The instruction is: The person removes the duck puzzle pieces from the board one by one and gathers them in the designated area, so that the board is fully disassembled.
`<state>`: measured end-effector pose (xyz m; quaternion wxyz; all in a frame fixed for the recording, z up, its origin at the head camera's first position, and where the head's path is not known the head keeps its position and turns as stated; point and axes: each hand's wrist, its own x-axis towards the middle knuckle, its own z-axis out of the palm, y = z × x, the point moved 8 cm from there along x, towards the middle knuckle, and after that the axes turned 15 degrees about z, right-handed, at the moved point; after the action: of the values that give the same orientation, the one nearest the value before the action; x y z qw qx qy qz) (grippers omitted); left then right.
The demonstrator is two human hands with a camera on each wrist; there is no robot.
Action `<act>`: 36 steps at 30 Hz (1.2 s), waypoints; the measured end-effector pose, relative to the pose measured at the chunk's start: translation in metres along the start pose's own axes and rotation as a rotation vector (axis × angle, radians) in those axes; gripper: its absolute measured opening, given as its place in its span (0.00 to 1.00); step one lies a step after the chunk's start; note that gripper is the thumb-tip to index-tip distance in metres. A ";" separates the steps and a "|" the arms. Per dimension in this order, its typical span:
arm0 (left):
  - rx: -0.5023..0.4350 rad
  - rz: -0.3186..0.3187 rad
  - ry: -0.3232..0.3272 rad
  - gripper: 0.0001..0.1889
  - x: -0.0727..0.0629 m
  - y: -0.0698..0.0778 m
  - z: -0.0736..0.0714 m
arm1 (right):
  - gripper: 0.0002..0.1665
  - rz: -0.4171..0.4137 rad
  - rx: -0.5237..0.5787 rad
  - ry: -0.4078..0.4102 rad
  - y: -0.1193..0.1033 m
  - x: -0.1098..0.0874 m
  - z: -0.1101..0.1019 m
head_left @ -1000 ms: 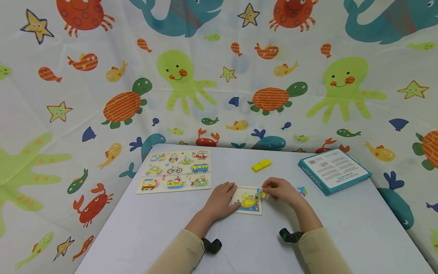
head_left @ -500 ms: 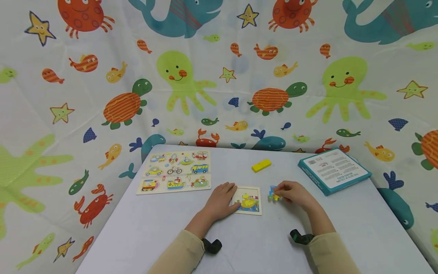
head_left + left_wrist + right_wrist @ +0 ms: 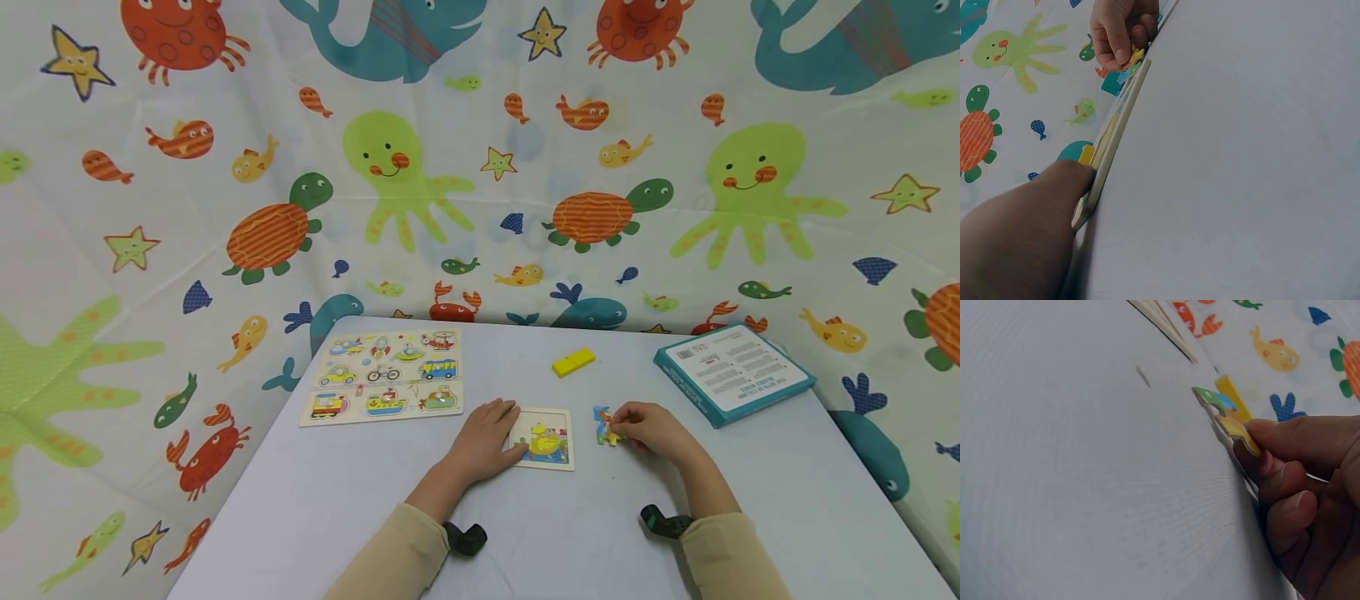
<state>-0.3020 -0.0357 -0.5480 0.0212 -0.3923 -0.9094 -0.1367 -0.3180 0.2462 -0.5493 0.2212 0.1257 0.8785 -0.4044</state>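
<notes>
My left hand (image 3: 483,442) rests on the left side of a small wooden puzzle tray (image 3: 558,415), its thumb across the front edge. In the tray lies a yellow duck picture (image 3: 545,442); part of it is under the hand. To the right of the tray, my right hand (image 3: 651,429) pinches a jigsaw piece (image 3: 602,429) between thumb and index finger. The piece is blue, yellow and green, and in the right wrist view this puzzle piece (image 3: 1233,425) sits tilted just over the table, its knobbed edge visible.
A larger wooden vehicle puzzle board (image 3: 397,382) lies at the back left. A yellow block (image 3: 573,362) is behind the small tray. At the back right lies a teal box (image 3: 733,375) with a white label. A patterned cloth (image 3: 480,183) hangs behind the white table (image 3: 540,533).
My right hand has moved right, carrying the jigsaw piece away from the tray's right edge. A colourful piece once seen beyond that hand is now hidden. The left hand has stayed put.
</notes>
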 end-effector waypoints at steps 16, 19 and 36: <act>0.010 -0.004 -0.003 0.38 0.000 -0.002 0.002 | 0.12 -0.003 -0.028 0.033 0.003 0.003 0.000; 0.009 0.000 0.002 0.38 0.000 -0.002 0.002 | 0.12 -0.003 -0.039 0.043 0.000 0.003 -0.002; -0.009 -0.015 -0.015 0.38 0.001 -0.003 0.004 | 0.10 -0.085 -0.031 -0.031 -0.062 -0.003 0.040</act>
<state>-0.3042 -0.0361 -0.5525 0.0113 -0.3866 -0.9118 -0.1380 -0.3284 0.1759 -0.5306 0.2194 0.0786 0.8856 -0.4019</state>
